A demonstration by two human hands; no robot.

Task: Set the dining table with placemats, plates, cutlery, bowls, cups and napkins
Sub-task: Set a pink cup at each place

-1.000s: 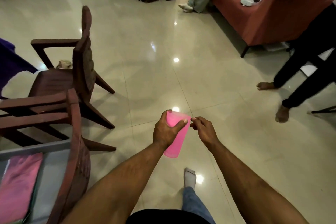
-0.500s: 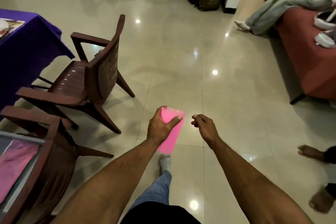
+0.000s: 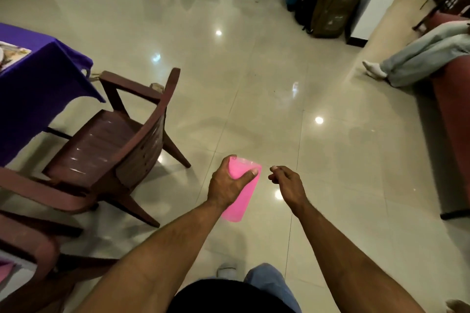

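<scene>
Now our left hand [image 3: 225, 187] has its fingers and thumb curled round the top of a pink cup [image 3: 241, 192]. We hold it near the rim, and the cup tips a bit, with its bottom pointing down toward us. Our right hand [image 3: 286, 183] is just beside the cup but not touching it. Its fingers are loosely bent and it holds nothing.

Under our hands is the shiny floor [image 3: 254, 84]. We are standing up, with one foot in a white sock showing near the bottom of the view.

On the left stands a brown chair [image 3: 112, 145], and a second brown chair [image 3: 33, 239] is nearer to us. Past the first chair, at the far left, is the dining table [image 3: 38, 79] with a purple cloth over it. On its top we can see the corner of a placemat [image 3: 14, 54] and the edge of something white, maybe a plate, but we cannot tell for sure.

So we think some of the setting is done, at least at that corner. The cup is not on the table yet, so it must get carried over there. Most of the table is out of view, so we cannot tell how much is left.

Far off on the right, another person's legs rest on a red sofa [image 3: 452, 114], and some bags [image 3: 330, 7] stand by the wall.
</scene>
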